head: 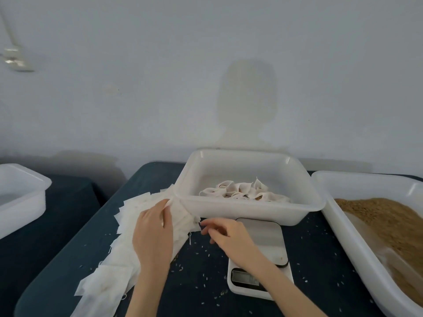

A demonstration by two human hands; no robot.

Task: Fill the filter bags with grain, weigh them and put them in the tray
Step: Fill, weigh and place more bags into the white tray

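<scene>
Separating a fresh bag, the left hand (153,227) pinched the top of the empty filter bags (128,227) stacked on the tabletop (68,225) beside the tray (251,211) — the right hand (225,233) pinched a corner. Next, judging by this — fill from the grain (389,223).

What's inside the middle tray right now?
The middle tray holds a cluster of filled filter bags near its front wall. The rest of its floor looks bare; the front wall hides the bags' undersides.

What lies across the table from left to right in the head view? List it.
Side tub → empty bags → left hand → right hand → scale → grain tub.
</scene>
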